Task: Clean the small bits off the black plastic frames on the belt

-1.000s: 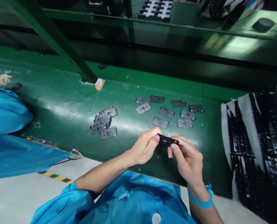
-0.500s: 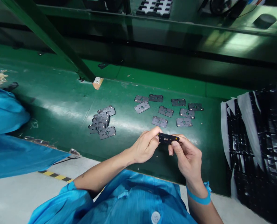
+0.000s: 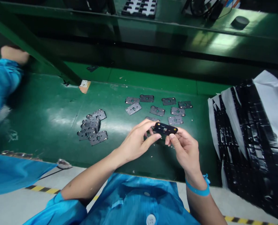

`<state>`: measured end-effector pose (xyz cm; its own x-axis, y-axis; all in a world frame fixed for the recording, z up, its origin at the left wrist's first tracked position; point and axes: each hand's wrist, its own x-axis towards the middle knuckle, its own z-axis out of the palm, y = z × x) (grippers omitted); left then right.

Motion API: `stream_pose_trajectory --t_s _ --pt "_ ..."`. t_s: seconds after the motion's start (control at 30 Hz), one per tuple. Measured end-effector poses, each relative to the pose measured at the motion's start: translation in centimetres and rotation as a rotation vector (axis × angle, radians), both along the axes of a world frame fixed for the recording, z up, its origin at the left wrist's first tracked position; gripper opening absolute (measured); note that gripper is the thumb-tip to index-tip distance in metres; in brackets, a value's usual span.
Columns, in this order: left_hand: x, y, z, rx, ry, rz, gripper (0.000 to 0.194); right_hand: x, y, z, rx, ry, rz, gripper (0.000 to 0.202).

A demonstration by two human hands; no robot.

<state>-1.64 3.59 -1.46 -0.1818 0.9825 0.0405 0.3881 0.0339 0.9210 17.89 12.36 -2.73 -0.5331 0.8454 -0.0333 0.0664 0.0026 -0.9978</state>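
Note:
A black plate-like part point(image 3: 165, 128) with small gold spots near its ends is held above the green bench. My right hand point(image 3: 184, 148) pinches its right end between thumb and fingers. At its left end, my left hand point(image 3: 139, 139) has its fingers at the edge and its thumb just below, closed around that end. Beyond the hands lie several similar dark plates point(image 3: 157, 111), spread flat; one is partly hidden behind my left hand. To the left is an overlapping pile of such plates point(image 3: 90, 128).
A slanting green post point(image 3: 35, 43) meets the bench point(image 3: 52, 125) at the back left. A person's blurred hand point(image 3: 14, 54) is at far left. Black wrapped material point(image 3: 242, 140) stands at right. On the upper shelf are a tray point(image 3: 140, 7) and a dark round object point(image 3: 240, 22).
The part is tilted so that more of its broad face shows. My left thumb has moved down from it. At far left, the person's hand has come into view; the whole view has shifted.

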Motion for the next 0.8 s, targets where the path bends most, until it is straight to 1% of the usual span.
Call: stream_pose_trajectory --t_s 0.07,0.13,0.27,0.37,0.47,0.57,0.67,0.8 --pt "0.3 0.4 0.1 -0.016 -0.154 0.046 0.020 -0.1 0.1 0.1 0.007 -0.008 0.038 0.016" --pt "0.6 0.4 -0.1 -0.044 -0.268 0.083 0.022 -0.2 0.0 0.1 0.036 -0.023 0.024 0.017" --pt "1.1 -0.2 -0.4 -0.076 -0.370 0.118 0.021 -0.4 -0.5 0.2 0.090 -0.062 -0.034 0.023" --pt "1.2 -0.9 -0.3 -0.090 -0.388 0.097 0.020 -0.8 -1.1 0.2 0.132 -0.056 -0.100 0.028" --pt "1.1 -1.4 0.0 -0.090 -0.364 0.063 0.022 -1.4 -1.6 0.2 0.149 -0.001 -0.155 0.020" --pt "0.9 -1.9 0.4 -0.096 -0.331 0.039 0.025 -1.7 -1.8 0.4 0.121 0.047 -0.155 0.017" --pt "0.7 -2.2 0.7 -0.083 -0.326 0.011 0.023 -1.7 -1.8 0.6 0.093 0.060 -0.153 0.020" --pt "0.6 -2.3 1.0 -0.059 -0.292 -0.035 0.023 -1.5 -1.9 0.3 0.071 0.075 -0.152 0.020"
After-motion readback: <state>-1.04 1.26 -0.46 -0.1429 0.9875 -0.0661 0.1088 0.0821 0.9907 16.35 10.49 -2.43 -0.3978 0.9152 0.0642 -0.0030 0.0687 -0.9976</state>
